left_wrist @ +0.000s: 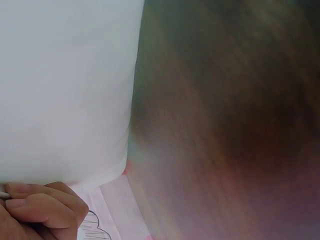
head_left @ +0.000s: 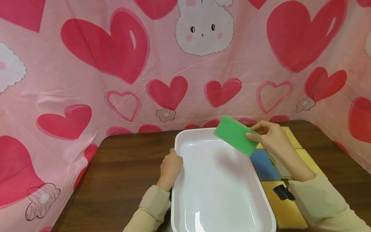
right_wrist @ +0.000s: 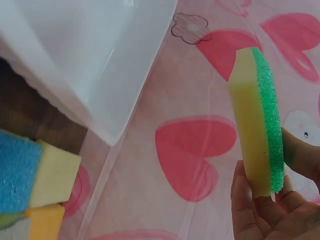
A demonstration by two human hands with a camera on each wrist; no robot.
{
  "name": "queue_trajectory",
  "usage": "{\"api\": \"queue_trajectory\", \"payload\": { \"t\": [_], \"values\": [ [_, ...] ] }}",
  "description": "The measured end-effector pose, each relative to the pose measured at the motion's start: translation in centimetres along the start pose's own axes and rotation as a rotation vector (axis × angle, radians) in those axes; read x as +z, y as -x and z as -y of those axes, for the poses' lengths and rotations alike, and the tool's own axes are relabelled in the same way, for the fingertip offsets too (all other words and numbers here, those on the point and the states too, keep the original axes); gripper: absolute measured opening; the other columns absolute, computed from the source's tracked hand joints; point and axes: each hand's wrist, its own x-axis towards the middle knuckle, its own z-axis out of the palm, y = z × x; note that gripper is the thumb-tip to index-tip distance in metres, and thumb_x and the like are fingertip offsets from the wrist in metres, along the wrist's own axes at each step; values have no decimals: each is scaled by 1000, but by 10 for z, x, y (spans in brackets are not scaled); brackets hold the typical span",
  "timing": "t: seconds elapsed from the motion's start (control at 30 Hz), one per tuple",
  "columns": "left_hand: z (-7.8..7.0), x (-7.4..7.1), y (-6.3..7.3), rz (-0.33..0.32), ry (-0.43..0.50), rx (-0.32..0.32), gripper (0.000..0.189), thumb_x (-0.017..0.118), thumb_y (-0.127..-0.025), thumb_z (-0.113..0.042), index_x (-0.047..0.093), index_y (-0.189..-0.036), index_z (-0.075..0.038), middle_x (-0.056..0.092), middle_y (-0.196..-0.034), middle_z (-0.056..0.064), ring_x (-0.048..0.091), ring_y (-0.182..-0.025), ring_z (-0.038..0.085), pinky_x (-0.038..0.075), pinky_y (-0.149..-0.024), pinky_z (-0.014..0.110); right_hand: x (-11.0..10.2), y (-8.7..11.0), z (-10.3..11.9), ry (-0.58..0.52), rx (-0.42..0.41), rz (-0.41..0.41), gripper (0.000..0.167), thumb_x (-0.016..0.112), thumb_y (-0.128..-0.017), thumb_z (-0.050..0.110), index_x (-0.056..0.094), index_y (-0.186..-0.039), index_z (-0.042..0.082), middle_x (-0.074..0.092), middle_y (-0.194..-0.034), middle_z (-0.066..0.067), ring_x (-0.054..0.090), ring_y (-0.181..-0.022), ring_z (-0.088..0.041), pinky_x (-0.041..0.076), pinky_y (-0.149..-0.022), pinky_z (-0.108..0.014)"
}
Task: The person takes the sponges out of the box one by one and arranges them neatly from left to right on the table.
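A sponge [head_left: 235,135] with a green scouring face and yellow foam is pinched in my right hand [head_left: 273,138]. It is raised over the far right corner of a white tray [head_left: 214,190], green face up in the head view. In the right wrist view, the thumb presses the green side of the sponge [right_wrist: 257,125] and the fingers support the foam. My left hand [head_left: 171,166] grips the tray's left rim, its fingers [left_wrist: 55,205] curled at the edge in the left wrist view. Inside, the tray shows only its bare glossy floor.
Right of the tray lie several sponges: a blue one [head_left: 263,164], a yellow one [head_left: 285,209] with a black patch [head_left: 283,192], and more yellow ones [head_left: 311,159] partly hidden by my right arm. The dark wooden table [head_left: 127,180] ends at a pink heart-patterned cloth [head_left: 162,64] behind.
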Motion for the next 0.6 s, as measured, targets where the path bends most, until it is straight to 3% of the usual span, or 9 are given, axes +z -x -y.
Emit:
{"api": "queue_trajectory", "payload": {
  "t": [0.3, 0.5, 0.6],
  "values": [
    [-1, 1, -1, -9, -22, 0, 32, 46, -90, -16, 49, -115, 4, 66, -92, 24, 64, -75, 34, 51, -67, 47, -23, 13, -25, 53, 39, -36, 46, 65, -88, 39, 63, -113, 1, 62, -116, -27, 57, -102, -38, 43, -70, -37],
    [-1, 1, 0, -13, -26, 3, 29, 46, -90, -15, 49, -111, 4, 66, -91, 24, 64, -76, 35, 50, -67, 47, -37, 25, -45, 86, 101, -32, 49, 64, -88, 41, 61, -116, 1, 67, -106, -21, 56, -95, -28, 39, -70, -34],
    [-1, 0, 0, -18, -23, 3, 29, 46, -89, -15, 49, -111, 5, 66, -91, 25, 64, -77, 36, 50, -68, 48, -43, 31, -55, 103, 137, -26, 52, 63, -88, 43, 61, -118, 1, 68, -102, -17, 54, -95, -28, 39, -71, -38]
  ]
}}
